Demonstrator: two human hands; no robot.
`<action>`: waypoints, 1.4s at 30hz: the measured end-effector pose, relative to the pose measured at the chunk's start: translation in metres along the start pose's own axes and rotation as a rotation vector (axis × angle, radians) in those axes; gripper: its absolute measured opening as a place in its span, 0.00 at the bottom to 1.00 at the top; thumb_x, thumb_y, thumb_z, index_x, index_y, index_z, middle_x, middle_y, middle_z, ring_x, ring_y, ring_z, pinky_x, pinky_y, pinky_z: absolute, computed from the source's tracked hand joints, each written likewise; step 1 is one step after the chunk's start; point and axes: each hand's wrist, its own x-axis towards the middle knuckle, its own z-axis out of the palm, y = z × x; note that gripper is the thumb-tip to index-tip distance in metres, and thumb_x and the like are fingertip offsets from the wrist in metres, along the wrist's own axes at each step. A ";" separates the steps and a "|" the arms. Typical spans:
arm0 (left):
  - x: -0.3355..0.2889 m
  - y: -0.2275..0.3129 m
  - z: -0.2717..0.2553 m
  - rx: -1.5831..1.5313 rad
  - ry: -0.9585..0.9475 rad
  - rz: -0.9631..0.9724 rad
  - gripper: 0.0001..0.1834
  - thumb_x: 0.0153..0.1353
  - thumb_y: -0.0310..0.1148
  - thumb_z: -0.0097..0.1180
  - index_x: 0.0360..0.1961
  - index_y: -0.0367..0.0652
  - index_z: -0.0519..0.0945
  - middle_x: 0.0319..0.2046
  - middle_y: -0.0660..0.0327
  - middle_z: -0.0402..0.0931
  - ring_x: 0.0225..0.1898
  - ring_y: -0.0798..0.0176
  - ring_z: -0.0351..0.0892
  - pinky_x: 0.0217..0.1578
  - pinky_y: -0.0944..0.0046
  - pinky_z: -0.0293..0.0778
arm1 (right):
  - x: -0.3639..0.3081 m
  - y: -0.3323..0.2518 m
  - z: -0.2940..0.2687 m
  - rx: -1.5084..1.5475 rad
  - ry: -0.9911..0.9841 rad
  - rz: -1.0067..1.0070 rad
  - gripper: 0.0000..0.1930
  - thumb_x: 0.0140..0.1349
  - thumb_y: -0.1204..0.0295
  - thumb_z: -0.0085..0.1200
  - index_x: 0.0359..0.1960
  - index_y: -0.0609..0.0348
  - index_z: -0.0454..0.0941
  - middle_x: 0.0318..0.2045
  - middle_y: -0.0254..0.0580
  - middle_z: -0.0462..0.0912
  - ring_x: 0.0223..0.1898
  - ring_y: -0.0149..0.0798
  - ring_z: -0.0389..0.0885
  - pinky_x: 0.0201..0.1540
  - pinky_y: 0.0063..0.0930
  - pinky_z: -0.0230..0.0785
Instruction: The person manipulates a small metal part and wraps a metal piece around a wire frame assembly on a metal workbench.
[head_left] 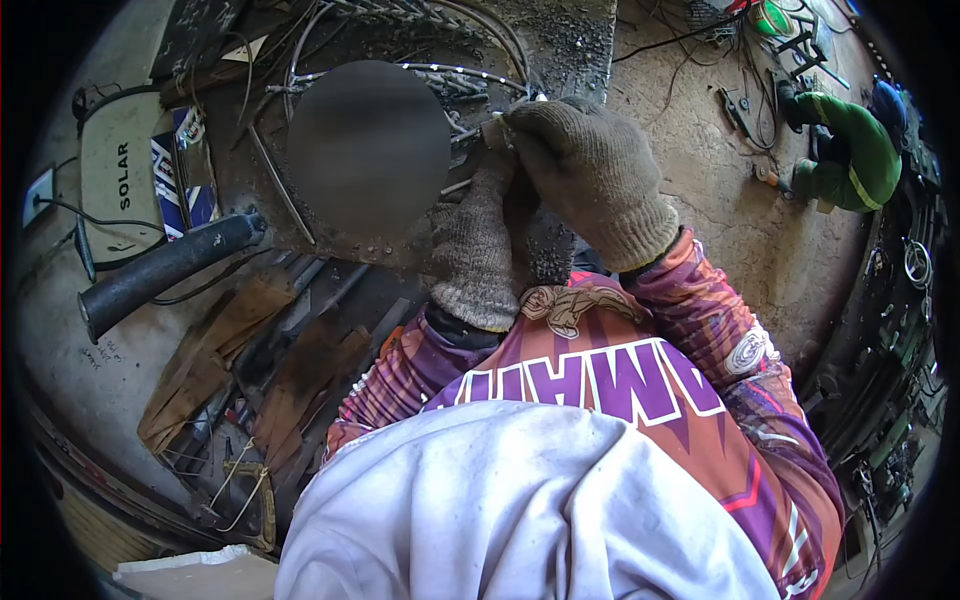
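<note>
My hands, both in worn grey knitted gloves, meet over the edge of a dark, grimy workbench (575, 60). My left hand (475, 235) is closed, its fingertips pointing away from me around a small brownish piece (494, 132) too unclear to name. Curled in from the right, my right hand (597, 170) presses its fingers against that same spot. A small pale tip (540, 97) shows just beyond the right fingers; what it belongs to is hidden. Beside my left hand, a round blurred patch covers part of the bench. Thin metal rods and a cable loop (470, 75) lie beyond it.
At the left are a thick dark pipe (170, 270), a pale case (120, 180) and a blue-and-white box (180, 175). Brown sheets (225, 360) lie nearer. At the right, a person in green (860, 150) bends near tools and cables (745, 115) on the floor.
</note>
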 end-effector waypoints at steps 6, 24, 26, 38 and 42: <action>-0.001 -0.001 0.005 -0.018 0.040 0.041 0.26 0.78 0.42 0.55 0.72 0.45 0.74 0.68 0.57 0.76 0.69 0.58 0.75 0.71 0.54 0.69 | -0.001 0.001 0.005 0.009 0.073 -0.073 0.09 0.70 0.59 0.59 0.39 0.45 0.88 0.30 0.44 0.88 0.33 0.52 0.88 0.38 0.48 0.79; -0.046 0.016 -0.016 0.518 0.017 0.352 0.13 0.73 0.32 0.63 0.51 0.34 0.87 0.44 0.56 0.88 0.43 0.63 0.90 0.45 0.64 0.86 | -0.031 0.019 -0.039 0.097 0.056 0.018 0.06 0.67 0.68 0.62 0.41 0.54 0.87 0.35 0.45 0.89 0.37 0.51 0.90 0.40 0.42 0.83; -0.051 0.019 -0.031 0.474 0.112 0.341 0.12 0.72 0.30 0.64 0.50 0.32 0.85 0.42 0.55 0.88 0.40 0.63 0.90 0.43 0.63 0.87 | -0.039 0.018 -0.033 0.132 0.037 0.012 0.07 0.67 0.67 0.63 0.42 0.53 0.88 0.35 0.45 0.89 0.37 0.51 0.90 0.40 0.42 0.83; -0.059 0.038 -0.067 0.933 0.208 0.259 0.17 0.71 0.33 0.66 0.56 0.38 0.83 0.38 0.59 0.87 0.34 0.71 0.85 0.34 0.70 0.80 | -0.031 0.002 -0.003 -0.102 -0.296 -0.297 0.16 0.63 0.62 0.68 0.51 0.45 0.87 0.43 0.44 0.86 0.41 0.50 0.88 0.42 0.44 0.82; -0.053 0.041 -0.071 1.187 0.099 0.394 0.24 0.70 0.30 0.66 0.64 0.37 0.78 0.42 0.59 0.86 0.38 0.69 0.85 0.37 0.68 0.80 | -0.018 0.014 -0.016 -0.022 -0.079 -0.024 0.19 0.63 0.57 0.69 0.53 0.47 0.86 0.40 0.48 0.87 0.40 0.52 0.87 0.41 0.46 0.81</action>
